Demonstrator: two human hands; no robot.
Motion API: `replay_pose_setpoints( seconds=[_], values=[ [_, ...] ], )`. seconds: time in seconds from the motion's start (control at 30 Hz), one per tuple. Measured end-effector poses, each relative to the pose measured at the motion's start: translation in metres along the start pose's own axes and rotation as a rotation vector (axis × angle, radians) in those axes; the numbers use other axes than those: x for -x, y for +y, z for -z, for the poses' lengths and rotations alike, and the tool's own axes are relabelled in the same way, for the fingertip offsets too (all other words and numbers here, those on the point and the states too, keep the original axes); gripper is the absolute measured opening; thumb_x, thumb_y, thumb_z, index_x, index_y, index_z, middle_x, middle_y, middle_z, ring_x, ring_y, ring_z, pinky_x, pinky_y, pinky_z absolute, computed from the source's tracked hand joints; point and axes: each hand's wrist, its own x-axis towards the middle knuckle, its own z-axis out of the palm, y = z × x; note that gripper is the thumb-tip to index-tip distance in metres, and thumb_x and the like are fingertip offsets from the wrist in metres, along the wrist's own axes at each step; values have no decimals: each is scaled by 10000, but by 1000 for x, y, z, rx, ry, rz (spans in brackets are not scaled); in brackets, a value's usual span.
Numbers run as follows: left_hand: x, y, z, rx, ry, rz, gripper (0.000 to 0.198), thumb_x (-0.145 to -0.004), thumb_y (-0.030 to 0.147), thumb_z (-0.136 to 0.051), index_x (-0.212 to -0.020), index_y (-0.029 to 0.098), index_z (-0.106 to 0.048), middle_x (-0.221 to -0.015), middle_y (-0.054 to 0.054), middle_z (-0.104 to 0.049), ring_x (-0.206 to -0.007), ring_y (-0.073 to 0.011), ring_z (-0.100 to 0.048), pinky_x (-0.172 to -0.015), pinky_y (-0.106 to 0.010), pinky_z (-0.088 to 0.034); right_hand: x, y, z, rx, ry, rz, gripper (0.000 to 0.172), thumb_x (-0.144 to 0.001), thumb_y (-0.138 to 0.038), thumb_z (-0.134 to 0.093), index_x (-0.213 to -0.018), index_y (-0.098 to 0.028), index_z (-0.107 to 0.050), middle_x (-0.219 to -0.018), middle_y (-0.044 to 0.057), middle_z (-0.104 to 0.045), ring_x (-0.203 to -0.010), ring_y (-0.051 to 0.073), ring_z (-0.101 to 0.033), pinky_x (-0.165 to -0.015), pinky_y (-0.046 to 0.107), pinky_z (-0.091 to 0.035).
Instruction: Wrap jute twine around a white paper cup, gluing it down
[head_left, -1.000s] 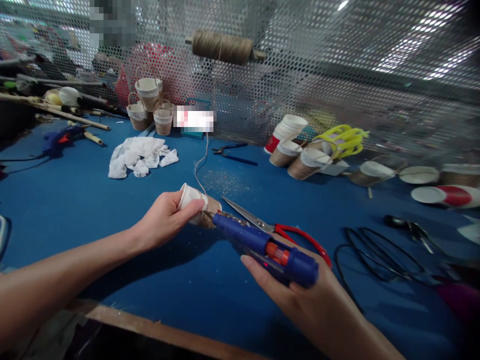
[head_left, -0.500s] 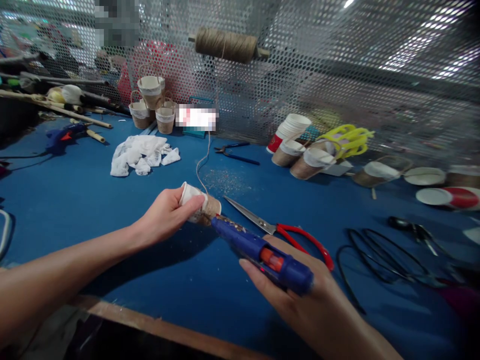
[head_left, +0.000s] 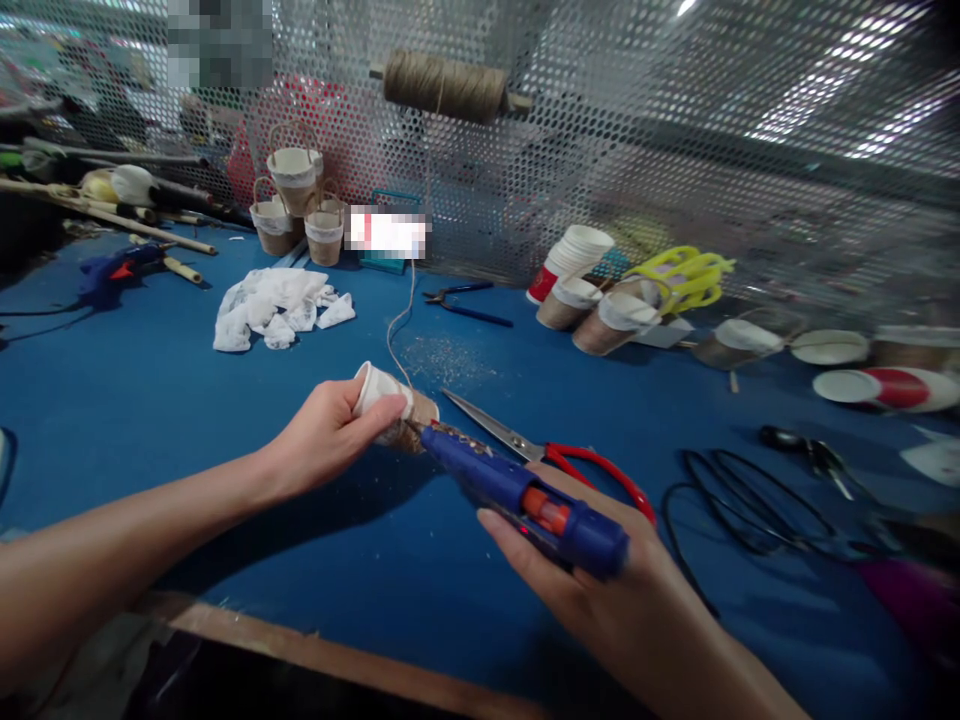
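My left hand point(head_left: 337, 425) is closed round a white paper cup point(head_left: 372, 388), tilted on its side, its lower part wrapped in brown twine. A strand of twine point(head_left: 391, 340) runs from the cup up to a spool point(head_left: 444, 86) on the perforated panel. In my right hand point(head_left: 592, 610) is a blue glue gun point(head_left: 491, 470) with an orange part showing in its body. The gun's nozzle is at the wrapped side of the cup; whether it touches cannot be made out. Scissors point(head_left: 525, 445) with red handles lie just beyond the gun, partly hidden by my right hand.
White crumpled cloth pieces point(head_left: 281, 305) and pliers point(head_left: 472, 303) lie farther back. Twine-wrapped cups point(head_left: 325, 235) stand at the back left, more cups point(head_left: 615, 322) at the right. A second glue gun point(head_left: 112, 275) rests at left. Black cable point(head_left: 742, 510) coils at right.
The view has shifted slightly, so things on the table appear a little farther left. Both hands keep their grip, and the glue gun's nozzle stays at the cup's wrapped side.
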Motion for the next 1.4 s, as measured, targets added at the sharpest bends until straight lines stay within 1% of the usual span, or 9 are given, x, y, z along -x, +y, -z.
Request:
replay_pose_setpoints(
  seconds=[0.2,0.43,0.6,0.7,0.83,1.07,1.2,1.3,1.4],
  values=[
    [4,-3,2,-128,28,-107,296,-834,340,-438,-841,104,-616,-715,-34,-630,-641,-128,-551,-629,-244,-475,2,4,1,-16,28,-6,80,-794,-298,-552,-841,-234,-557,-761,20,-661,-663,181,-628,-584,301,-508],
    [6,-2,4,-159,-17,-195,316,-867,324,-383,-919,111,-610,-829,-74,-642,-752,-156,-580,-711,-283,-491,-4,-5,8,-43,80,-45,128,-773,-291,-538,-663,-227,-533,-596,14,-629,-541,172,-597,-477,280,-490],
    [7,-2,4,-182,-16,-249,299,-865,325,-392,-813,112,-595,-735,-59,-622,-718,-154,-578,-691,-283,-495,-7,-5,8,-76,95,-82,116,-758,-297,-540,-664,-230,-539,-591,18,-627,-527,177,-595,-507,295,-511],
    [8,-2,5,-206,-12,-285,291,-862,322,-394,-763,119,-577,-706,-52,-608,-697,-148,-566,-660,-272,-490,-6,-1,7,-85,123,-119,70,-735,-303,-581,-745,-235,-568,-656,30,-663,-568,195,-628,-562,310,-536],
    [7,0,5,-234,-26,-343,266,-863,289,-384,-742,124,-555,-713,-53,-601,-665,-139,-550,-626,-259,-473,-4,3,10,-47,106,-106,136,-734,-322,-585,-846,-248,-610,-691,46,-668,-645,225,-651,-589,327,-546],
    [7,1,6,-316,-48,-531,206,-860,209,-390,-736,134,-537,-682,-44,-591,-619,-123,-504,-619,-257,-438,-4,3,19,17,86,-10,96,-724,-342,-595,-744,-265,-650,-487,21,-580,-573,221,-615,-551,337,-518],
    [7,2,6,-348,-44,-609,207,-855,186,-395,-688,147,-512,-627,-21,-555,-591,-117,-471,-658,-269,-435,-7,0,13,-7,117,-54,92,-736,-323,-578,-726,-256,-640,-536,24,-610,-608,218,-631,-562,320,-521],
    [7,0,7,-334,-41,-593,207,-855,193,-402,-688,144,-515,-640,-23,-550,-604,-117,-469,-670,-268,-440,-8,-5,9,-52,162,-122,81,-753,-290,-555,-766,-244,-621,-637,31,-655,-593,193,-636,-548,290,-526],
    [7,-1,7,-303,-19,-474,225,-861,235,-401,-727,129,-548,-693,-43,-574,-637,-124,-498,-637,-250,-449,-8,-7,8,-65,168,-137,65,-747,-279,-553,-751,-235,-601,-661,33,-664,-567,180,-632,-544,280,-530]
  ],
)
